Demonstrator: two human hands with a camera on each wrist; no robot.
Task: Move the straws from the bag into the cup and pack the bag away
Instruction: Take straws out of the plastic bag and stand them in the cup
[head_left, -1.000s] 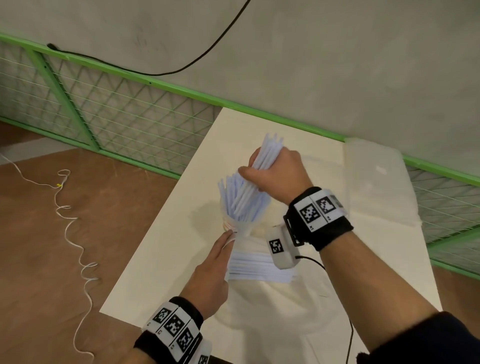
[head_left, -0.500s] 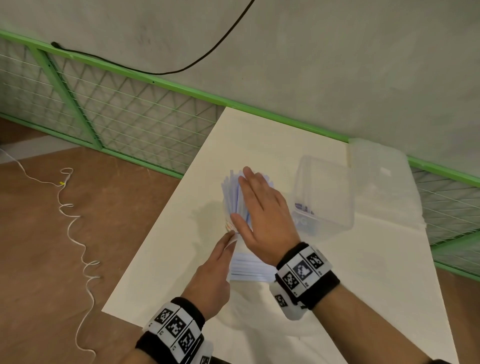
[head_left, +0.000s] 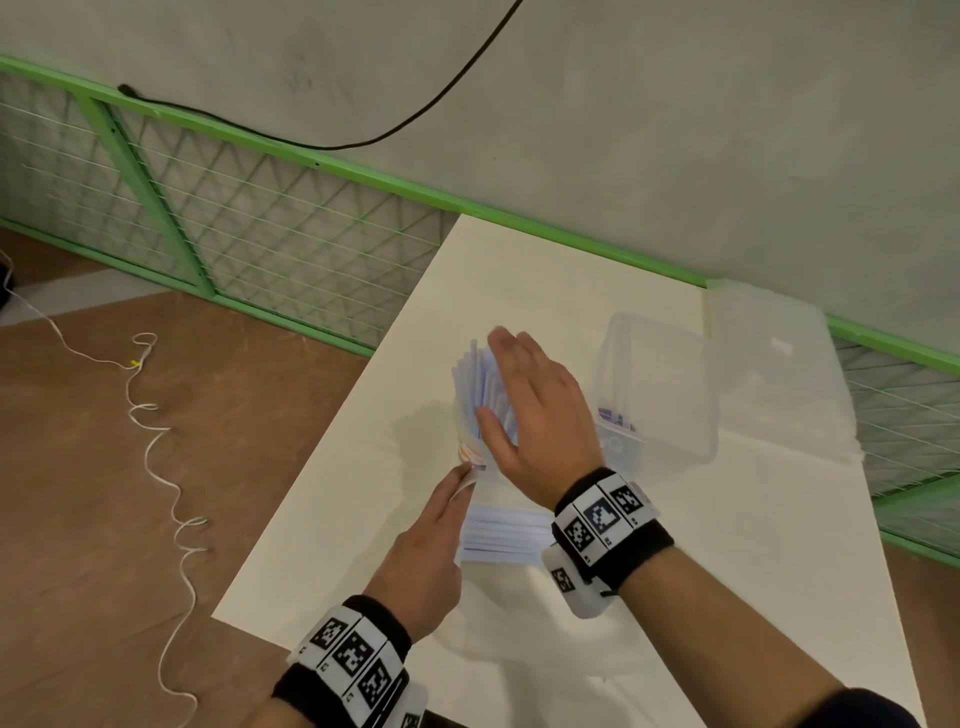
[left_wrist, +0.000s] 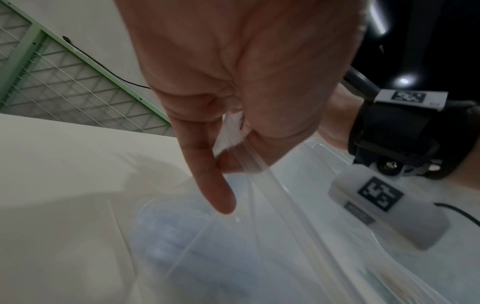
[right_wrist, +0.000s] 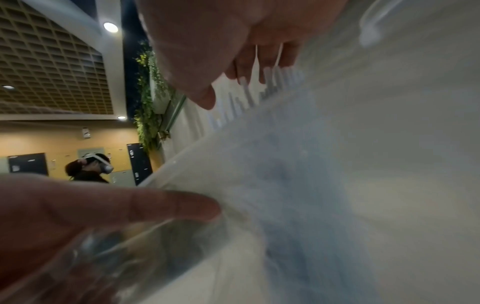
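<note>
While the head view shows the right hand (head_left: 535, 415) spread flat against the straws (head_left: 480, 384) standing in the cup (head_left: 470, 452), probably to settle them, more straws lie flat on the surface (head_left: 519, 270) beside it. From the left wrist, the left hand (left_wrist: 233, 86) pinches the bag (left_wrist: 259, 236), holding its mouth up. From the right wrist, straight fingers (right_wrist: 265, 59) touch the straw tips.

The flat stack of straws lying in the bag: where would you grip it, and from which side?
Probably across the middle of the straws, from above: they lie flat and parallel, the left hand pinches the bag edge on their left, and the right hand is free.
</note>
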